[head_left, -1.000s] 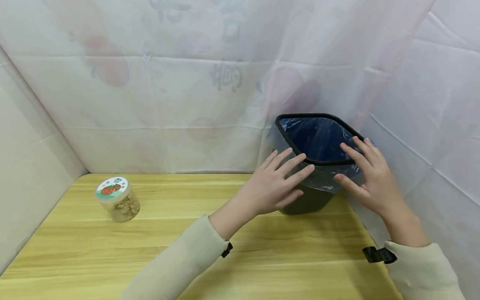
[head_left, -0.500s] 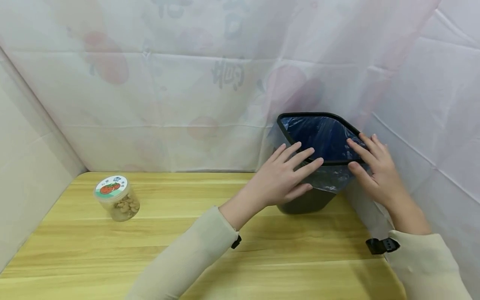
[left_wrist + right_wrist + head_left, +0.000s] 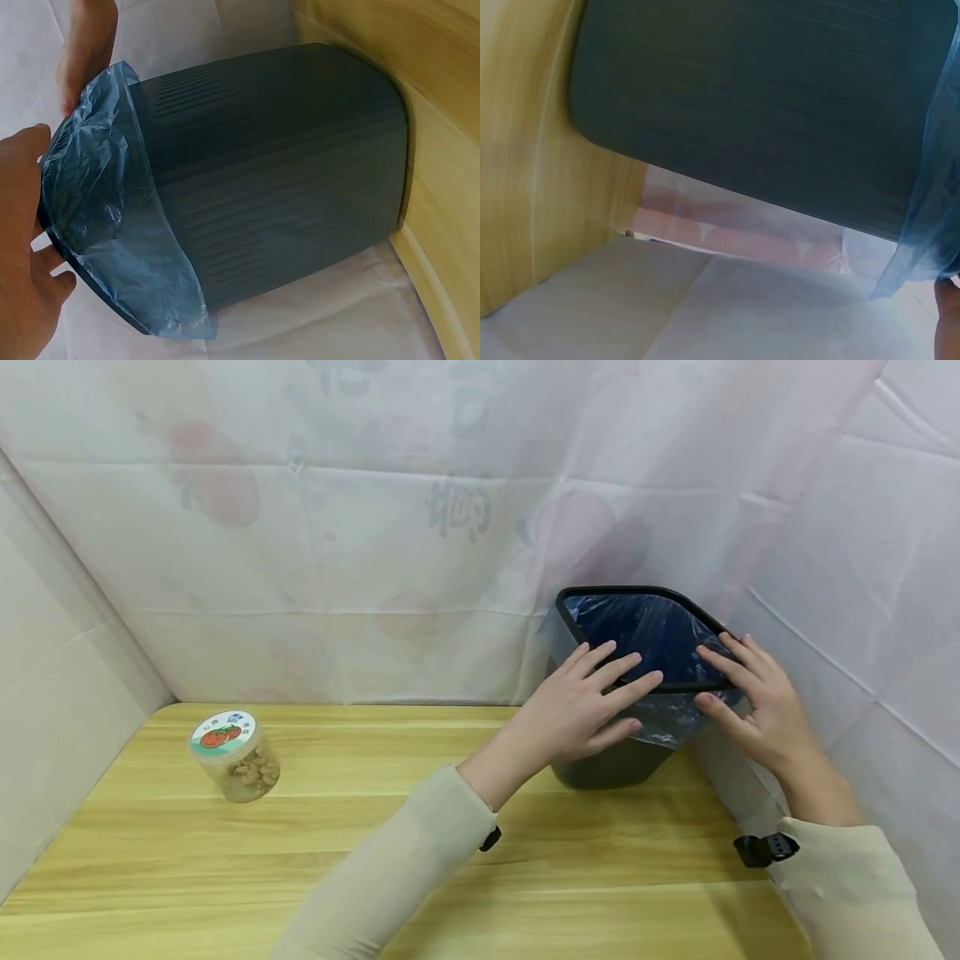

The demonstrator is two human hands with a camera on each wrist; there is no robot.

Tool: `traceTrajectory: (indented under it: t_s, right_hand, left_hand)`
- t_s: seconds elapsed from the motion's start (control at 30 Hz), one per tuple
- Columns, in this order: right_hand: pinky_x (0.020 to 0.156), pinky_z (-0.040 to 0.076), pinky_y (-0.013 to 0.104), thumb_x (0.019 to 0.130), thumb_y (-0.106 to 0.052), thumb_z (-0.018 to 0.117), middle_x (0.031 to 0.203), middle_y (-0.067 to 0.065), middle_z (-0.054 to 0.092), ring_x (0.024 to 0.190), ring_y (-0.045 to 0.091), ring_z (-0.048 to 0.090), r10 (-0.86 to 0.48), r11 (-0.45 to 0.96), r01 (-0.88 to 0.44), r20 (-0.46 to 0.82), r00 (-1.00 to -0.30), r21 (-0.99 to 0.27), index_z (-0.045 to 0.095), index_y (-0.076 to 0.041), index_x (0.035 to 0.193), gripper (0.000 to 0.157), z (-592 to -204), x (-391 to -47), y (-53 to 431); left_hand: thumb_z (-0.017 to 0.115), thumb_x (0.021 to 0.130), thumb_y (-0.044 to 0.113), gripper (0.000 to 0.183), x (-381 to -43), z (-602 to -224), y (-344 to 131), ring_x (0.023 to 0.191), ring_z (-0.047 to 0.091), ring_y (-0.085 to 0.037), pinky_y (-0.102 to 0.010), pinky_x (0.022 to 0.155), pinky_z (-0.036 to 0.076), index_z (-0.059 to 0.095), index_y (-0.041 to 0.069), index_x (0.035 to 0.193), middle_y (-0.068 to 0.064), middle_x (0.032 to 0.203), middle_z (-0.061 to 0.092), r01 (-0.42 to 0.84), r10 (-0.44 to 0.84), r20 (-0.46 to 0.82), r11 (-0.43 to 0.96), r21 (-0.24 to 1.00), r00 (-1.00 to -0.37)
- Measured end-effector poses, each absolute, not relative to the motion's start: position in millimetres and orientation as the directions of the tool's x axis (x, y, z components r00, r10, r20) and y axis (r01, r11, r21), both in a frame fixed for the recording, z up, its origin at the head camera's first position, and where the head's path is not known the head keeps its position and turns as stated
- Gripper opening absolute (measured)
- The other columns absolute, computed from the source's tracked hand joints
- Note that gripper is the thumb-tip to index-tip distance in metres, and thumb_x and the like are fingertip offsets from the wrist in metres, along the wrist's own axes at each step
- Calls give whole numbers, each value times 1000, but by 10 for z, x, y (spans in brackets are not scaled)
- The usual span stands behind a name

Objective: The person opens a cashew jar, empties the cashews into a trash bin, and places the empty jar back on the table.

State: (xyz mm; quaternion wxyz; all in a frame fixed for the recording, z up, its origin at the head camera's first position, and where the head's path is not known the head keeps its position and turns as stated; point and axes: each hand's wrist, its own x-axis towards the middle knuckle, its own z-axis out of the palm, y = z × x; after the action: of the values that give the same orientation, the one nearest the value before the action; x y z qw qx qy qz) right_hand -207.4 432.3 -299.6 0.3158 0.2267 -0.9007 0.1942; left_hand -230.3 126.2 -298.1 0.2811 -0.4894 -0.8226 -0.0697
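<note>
at the left of the frame, below mid-height, a lidded jar (image 3: 238, 758) stands apart from both hands. right of center, the left hand (image 3: 576, 712) lies over the near-left edge of the bin (image 3: 609, 766), fingers straight and spread, clamped on nothing; whether they touch the rim (image 3: 617, 590) is hard to tell. the bin stands upright there, its liner (image 3: 662, 724) folded outside. farther right, the right hand (image 3: 763, 714) has thumb and fingers apart at the rim's right corner. the step seems to be settling the liner; next calls for smoothing its fold evenly.
</note>
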Motion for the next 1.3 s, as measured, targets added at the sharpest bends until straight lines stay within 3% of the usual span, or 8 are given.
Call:
traceTrajectory:
  t_s: [0.3,0.47,0.77,1.3]
  right_hand:
    - [120,21,58,85,-53,74,150,18,48,147,36,32,-324,834,-538,678,-660,-124,63,-18,137,64,-3014,-2056,4329]
    - [119,24,55,86,-59,70,148,15,52,143,37,38,-311,840,-532,707,-635,-108,66,-17,134,63,-3042,-2066,4289]
    - [118,28,52,86,-68,62,143,15,56,138,40,45,-257,858,-505,766,-589,-100,69,-16,129,68,-3081,-2066,4184]
    - [115,33,54,83,-78,53,143,11,57,140,38,43,-217,887,-455,796,-564,-81,69,-21,130,76,-3105,-2036,3998]
  left_hand:
    - [34,107,48,51,-2328,-2937,1403,151,26,-29,-51,123,17,32,36,156,0,160,35,813,745,504,566,-133,-436]
    - [39,106,47,49,-2349,-2948,1442,150,28,-28,-51,122,20,34,40,155,2,160,36,787,723,511,602,-136,-465]
    - [47,105,42,42,-2376,-2994,1406,148,31,-32,-49,121,24,48,40,147,1,156,43,799,678,579,597,-75,-452]
    - [43,106,40,45,-2355,-2997,1233,149,29,-32,-48,121,24,41,41,151,2,158,39,810,690,583,580,-89,-430]
